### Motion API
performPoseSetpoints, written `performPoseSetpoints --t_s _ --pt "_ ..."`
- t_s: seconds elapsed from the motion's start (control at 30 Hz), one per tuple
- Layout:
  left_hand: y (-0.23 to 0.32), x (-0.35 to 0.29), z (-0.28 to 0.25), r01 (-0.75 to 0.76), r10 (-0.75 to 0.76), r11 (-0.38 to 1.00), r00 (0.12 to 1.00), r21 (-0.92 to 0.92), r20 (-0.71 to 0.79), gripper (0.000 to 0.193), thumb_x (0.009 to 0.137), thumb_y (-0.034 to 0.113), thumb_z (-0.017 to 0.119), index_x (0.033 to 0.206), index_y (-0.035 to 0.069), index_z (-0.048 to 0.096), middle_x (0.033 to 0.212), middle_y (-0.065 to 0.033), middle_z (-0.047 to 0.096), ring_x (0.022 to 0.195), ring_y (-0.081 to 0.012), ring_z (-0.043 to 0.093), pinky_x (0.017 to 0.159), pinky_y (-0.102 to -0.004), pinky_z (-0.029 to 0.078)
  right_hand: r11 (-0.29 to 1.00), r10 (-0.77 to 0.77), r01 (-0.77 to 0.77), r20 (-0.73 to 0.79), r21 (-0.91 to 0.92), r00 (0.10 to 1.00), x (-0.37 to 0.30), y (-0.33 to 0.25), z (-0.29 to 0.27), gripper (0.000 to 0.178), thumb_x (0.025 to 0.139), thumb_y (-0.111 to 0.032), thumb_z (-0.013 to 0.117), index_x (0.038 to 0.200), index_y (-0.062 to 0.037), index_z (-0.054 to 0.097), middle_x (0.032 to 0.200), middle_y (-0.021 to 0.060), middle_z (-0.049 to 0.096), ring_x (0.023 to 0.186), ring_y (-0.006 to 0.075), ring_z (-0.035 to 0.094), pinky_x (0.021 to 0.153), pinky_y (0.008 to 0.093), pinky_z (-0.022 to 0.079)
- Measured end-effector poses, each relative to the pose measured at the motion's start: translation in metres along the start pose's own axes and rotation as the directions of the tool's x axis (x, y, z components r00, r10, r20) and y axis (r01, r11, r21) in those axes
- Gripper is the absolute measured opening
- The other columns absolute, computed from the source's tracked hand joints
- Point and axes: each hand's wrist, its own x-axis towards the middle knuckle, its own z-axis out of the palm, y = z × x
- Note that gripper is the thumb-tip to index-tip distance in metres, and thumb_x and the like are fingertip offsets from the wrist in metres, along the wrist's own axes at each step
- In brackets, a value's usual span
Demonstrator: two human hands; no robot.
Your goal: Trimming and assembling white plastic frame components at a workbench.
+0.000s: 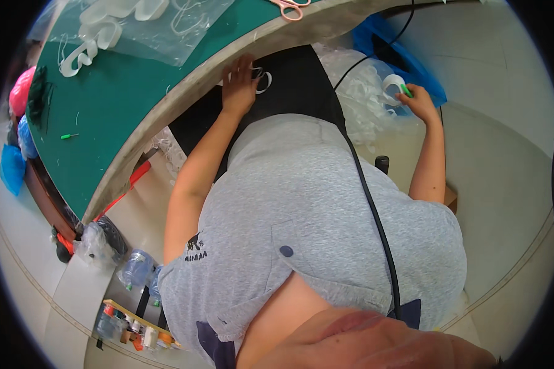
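Note:
My left hand (pixel 239 86) rests at the table's edge above my black-covered lap, its fingers stretched out. Beside its thumb, a thin white ring-like strip (pixel 264 82) lies against the black cloth. Out to the right, my right hand (pixel 421 103) is closed around a small green-handled tool (pixel 406 90). Just past its fingertips is a curved white plastic piece (pixel 392 86); whether the fingers also grip it, I cannot tell. Below that piece spreads a large clear bag (pixel 360 92) of translucent white pieces.
A green-topped table (pixel 111 104) curves across the upper left. On it are white curved pieces (pixel 98 37) on clear plastic, pink scissors (pixel 290 8) and another green-handled tool (pixel 69 136). A black cable (pixel 375 215) runs down my front. A blue bag (pixel 406 58) sits at the right.

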Motion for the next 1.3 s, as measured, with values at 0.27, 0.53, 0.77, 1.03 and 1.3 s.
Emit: performPoseSetpoints --t_s 0.27,0.53,0.77,1.03,1.3 --pt "0.043 0.013 -0.038 -0.212 0.251 0.913 0.966 -0.348 0.069 0.061 0.087 0.025 0.055 0.141 0.011 0.032 0.148 -0.0114 0.027 0.134 -0.0289 0.031 0.108 -0.0446 0.026 0.985 -0.132 0.108 -0.174 -0.136 0.976 0.062 0.078 0.134 0.033 0.08 -0.033 0.063 0.09 -0.0011 0.062 0.082 0.0207 0.064 0.077 0.0393 0.06 0.07 0.0434 0.047" --pt "-0.061 -0.025 0.043 0.207 -0.271 0.961 0.827 0.181 0.492 0.053 0.088 0.029 0.053 0.137 0.012 0.04 0.142 -0.0119 0.037 0.13 -0.0296 0.037 0.108 -0.0475 0.025 0.834 0.301 -0.514 0.613 0.203 0.73 0.066 0.116 0.221 0.03 0.091 -0.026 0.049 0.098 0.0028 0.056 0.073 0.0132 0.066 0.038 0.0143 0.037 0.034 0.0302 0.031" --pt "-0.021 -0.019 -0.009 -0.013 0.044 0.994 0.954 -0.105 0.298 0.052 0.084 0.028 0.057 0.128 0.004 0.048 0.124 -0.0194 0.053 0.116 -0.0378 0.048 0.101 -0.0447 0.033 0.994 -0.01 -0.007 -0.153 -0.112 0.988 0.054 0.14 0.223 0.033 0.084 -0.03 0.056 0.094 0.0014 0.062 0.081 0.0256 0.062 0.082 0.0442 0.06 0.072 0.0502 0.047" --pt "-0.028 -0.039 -0.109 0.201 -0.095 0.968 0.85 -0.152 0.518 0.052 0.083 0.032 0.063 0.126 0.005 0.051 0.123 -0.0195 0.053 0.126 -0.036 0.039 0.105 -0.056 0.022 0.97 0.121 0.054 -0.66 0.239 0.741 0.066 0.039 0.083 0.042 0.086 -0.043 0.061 0.078 -0.0017 0.068 0.067 0.016 0.064 0.065 0.0293 0.062 0.063 0.04 0.046" --pt "-0.125 0.038 -0.273 0.31 -0.554 0.728 0.792 -0.611 -0.259 0.028 0.082 0.026 0.067 0.101 0.006 0.066 0.095 -0.01 0.066 0.088 -0.02 0.063 0.079 -0.0344 0.049 0.693 -0.08 0.649 -0.862 0.314 0.501 0.029 -0.164 -0.036 0.021 0.089 -0.022 0.063 0.088 -0.0007 0.061 0.073 0.0019 0.057 0.066 0.0112 0.051 0.059 0.0241 0.042"
